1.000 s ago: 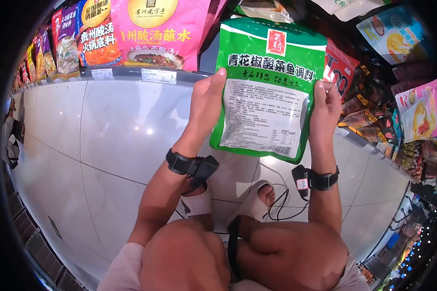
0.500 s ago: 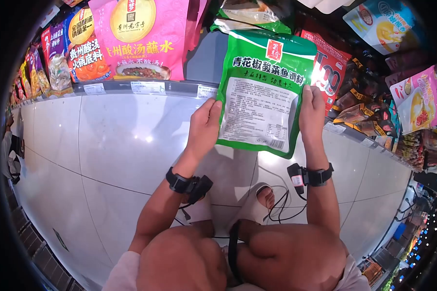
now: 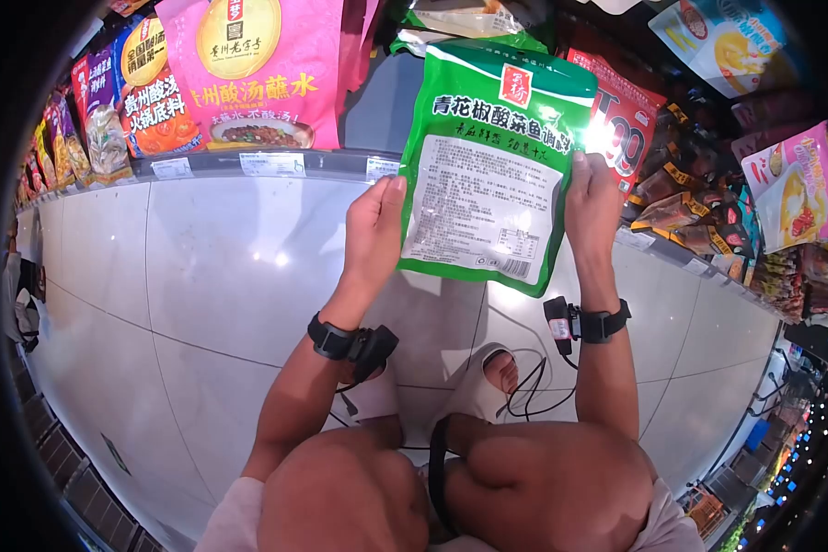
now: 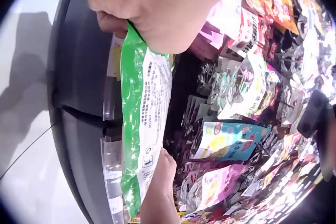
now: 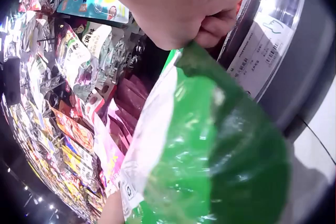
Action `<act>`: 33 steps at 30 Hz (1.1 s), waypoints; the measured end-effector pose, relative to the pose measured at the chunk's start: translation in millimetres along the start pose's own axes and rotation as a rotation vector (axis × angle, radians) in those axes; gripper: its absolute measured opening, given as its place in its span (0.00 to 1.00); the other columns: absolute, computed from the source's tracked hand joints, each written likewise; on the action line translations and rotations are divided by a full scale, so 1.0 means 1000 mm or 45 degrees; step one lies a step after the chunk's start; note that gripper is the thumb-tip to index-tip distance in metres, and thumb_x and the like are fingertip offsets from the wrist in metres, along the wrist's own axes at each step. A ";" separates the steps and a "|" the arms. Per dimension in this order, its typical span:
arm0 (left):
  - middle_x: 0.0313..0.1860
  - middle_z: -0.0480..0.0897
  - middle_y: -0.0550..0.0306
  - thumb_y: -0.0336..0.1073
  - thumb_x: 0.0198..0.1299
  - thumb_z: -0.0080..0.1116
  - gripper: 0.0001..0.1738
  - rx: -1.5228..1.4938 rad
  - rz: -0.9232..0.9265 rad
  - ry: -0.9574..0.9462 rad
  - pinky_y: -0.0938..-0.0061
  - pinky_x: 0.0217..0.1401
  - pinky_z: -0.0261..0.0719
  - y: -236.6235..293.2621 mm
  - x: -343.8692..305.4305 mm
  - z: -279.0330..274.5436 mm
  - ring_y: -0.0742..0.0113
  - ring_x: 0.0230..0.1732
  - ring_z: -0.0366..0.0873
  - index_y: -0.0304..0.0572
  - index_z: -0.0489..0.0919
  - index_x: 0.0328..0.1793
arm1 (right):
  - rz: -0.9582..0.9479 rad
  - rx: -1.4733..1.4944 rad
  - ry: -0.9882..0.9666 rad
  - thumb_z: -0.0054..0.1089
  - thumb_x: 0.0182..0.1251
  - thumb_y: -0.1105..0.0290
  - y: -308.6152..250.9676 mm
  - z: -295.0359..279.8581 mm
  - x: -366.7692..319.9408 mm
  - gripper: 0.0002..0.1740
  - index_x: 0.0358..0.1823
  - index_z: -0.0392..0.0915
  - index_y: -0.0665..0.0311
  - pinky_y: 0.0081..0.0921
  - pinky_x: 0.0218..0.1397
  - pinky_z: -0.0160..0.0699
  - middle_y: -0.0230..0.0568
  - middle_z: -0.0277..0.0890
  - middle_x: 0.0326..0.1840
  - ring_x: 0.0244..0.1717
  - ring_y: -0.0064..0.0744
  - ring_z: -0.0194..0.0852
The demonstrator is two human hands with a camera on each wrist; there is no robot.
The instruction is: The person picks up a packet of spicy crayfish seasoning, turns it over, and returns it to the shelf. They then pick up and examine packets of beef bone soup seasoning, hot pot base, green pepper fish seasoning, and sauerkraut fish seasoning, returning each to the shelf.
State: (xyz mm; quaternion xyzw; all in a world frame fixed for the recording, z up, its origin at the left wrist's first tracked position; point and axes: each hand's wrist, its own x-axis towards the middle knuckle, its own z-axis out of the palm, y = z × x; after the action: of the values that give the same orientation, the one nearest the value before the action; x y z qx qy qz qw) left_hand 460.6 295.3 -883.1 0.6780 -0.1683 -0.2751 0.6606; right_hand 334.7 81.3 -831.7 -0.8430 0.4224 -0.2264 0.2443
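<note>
A green seasoning packet (image 3: 492,198) with a white printed panel is held up in front of the shelf, its text side toward the head camera. My left hand (image 3: 370,225) pinches its left edge, thumb on the near face. The right hand (image 3: 593,207) grips the opposite edge in the same way. In the left wrist view the packet (image 4: 147,113) shows nearly edge-on below the left hand (image 4: 152,8). The right wrist view has the right hand (image 5: 178,8) on the packet's edge, with the shiny green back (image 5: 210,145) bulging below.
A pink packet (image 3: 248,83) and an orange-blue packet (image 3: 152,92) stand on the shelf at left. A red packet (image 3: 621,120) is just behind my right hand. Price labels line the shelf edge (image 3: 313,164). My knees and sandals are below, with a black cable (image 3: 529,386) on the floor.
Both hands, still gripping the green packet, have come down and slightly left, with the packet rising a little in the last half second. The shelf has shifted left in view.
</note>
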 end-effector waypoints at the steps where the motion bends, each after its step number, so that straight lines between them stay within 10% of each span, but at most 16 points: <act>1: 0.23 0.65 0.70 0.40 0.75 0.44 0.19 0.003 -0.002 0.004 0.80 0.29 0.61 -0.006 -0.002 -0.002 0.81 0.27 0.57 0.34 0.71 0.33 | 0.027 -0.024 -0.062 0.50 0.75 0.61 0.001 -0.004 0.002 0.19 0.31 0.74 0.71 0.37 0.26 0.68 0.53 0.72 0.17 0.18 0.48 0.73; 9: 0.28 0.74 0.69 0.42 0.76 0.43 0.20 -0.186 -0.152 -0.056 0.83 0.32 0.65 -0.029 -0.012 -0.015 0.85 0.29 0.64 0.36 0.77 0.37 | 0.123 0.199 -0.079 0.54 0.71 0.57 -0.005 -0.004 0.037 0.20 0.39 0.79 0.72 0.29 0.26 0.70 0.47 0.78 0.23 0.20 0.31 0.72; 12: 0.27 0.73 0.70 0.42 0.76 0.43 0.19 -0.146 -0.174 -0.028 0.84 0.32 0.65 -0.020 -0.019 -0.016 0.85 0.29 0.64 0.36 0.77 0.36 | 0.351 0.774 -0.440 0.56 0.71 0.57 -0.008 -0.003 0.045 0.18 0.35 0.76 0.67 0.17 0.21 0.59 0.28 0.68 0.19 0.18 0.16 0.64; 21: 0.23 0.65 0.72 0.42 0.75 0.44 0.20 0.099 0.170 0.016 0.81 0.29 0.60 0.011 -0.017 -0.025 0.84 0.28 0.57 0.39 0.68 0.28 | 0.196 1.153 0.051 0.55 0.72 0.65 -0.017 -0.014 0.043 0.12 0.32 0.78 0.65 0.14 0.28 0.57 0.24 0.71 0.24 0.25 0.11 0.61; 28: 0.20 0.64 0.70 0.42 0.75 0.45 0.21 -0.069 0.181 0.075 0.79 0.25 0.59 0.030 -0.021 -0.015 0.83 0.25 0.56 0.38 0.67 0.27 | 0.325 1.425 -0.070 0.51 0.74 0.67 -0.045 -0.028 0.044 0.11 0.47 0.75 0.67 0.21 0.46 0.74 0.34 0.78 0.43 0.41 0.22 0.75; 33: 0.19 0.68 0.55 0.39 0.70 0.51 0.18 0.449 0.850 -0.158 0.71 0.20 0.61 0.137 -0.018 -0.015 0.67 0.16 0.65 0.35 0.71 0.28 | 0.552 1.152 -0.623 0.49 0.74 0.51 -0.037 -0.001 0.017 0.31 0.68 0.61 0.67 0.38 0.60 0.73 0.47 0.71 0.59 0.60 0.42 0.73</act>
State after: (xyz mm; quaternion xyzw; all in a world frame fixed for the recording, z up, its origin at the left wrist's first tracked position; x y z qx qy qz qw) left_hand 473.4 308.2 -745.8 0.6713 -0.4642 -0.0522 0.5754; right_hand 365.5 86.1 -805.8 -0.5760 0.3778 -0.1274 0.7137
